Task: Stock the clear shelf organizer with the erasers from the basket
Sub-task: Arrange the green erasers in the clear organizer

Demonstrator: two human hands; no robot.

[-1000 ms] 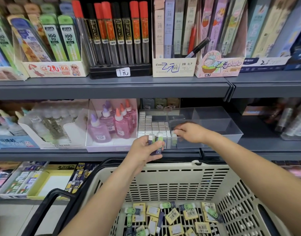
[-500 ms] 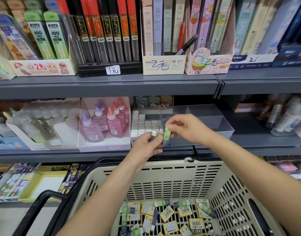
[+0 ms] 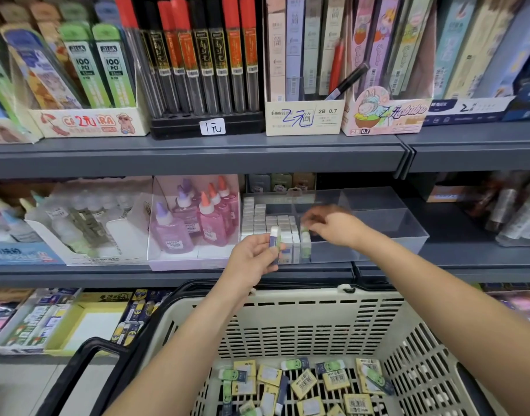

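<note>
Our right hand [image 3: 333,225] reaches over the front wall of the clear plastic shelf organizer [image 3: 378,244] at centre frame, fingers curled down around a green-sleeved eraser [image 3: 305,235] that stands upright at the end of the front row; the blur keeps us from telling whether the fingers grip it or have just let go. Our left hand [image 3: 251,256], slightly lower and to the left, pinches one white eraser in a blue-purple sleeve [image 3: 275,239], long axis upright, just in front of the organizer's front wall.

The move ahead, as we judge it, turns on this: the bare part of the organizer lies up and to the right of the held eraser, beyond the packed rows of white-topped erasers [image 3: 265,222], and our right hand is the nearer one to it. The eraser already stands the way the rows do.

Pink and purple glue bottles in a white tray [image 3: 197,223] crowd the organizer's left side. The cream slotted plastic basket [image 3: 287,322] fills the lower frame, with many loose erasers [image 3: 302,385] lying flat on its bottom.
</note>
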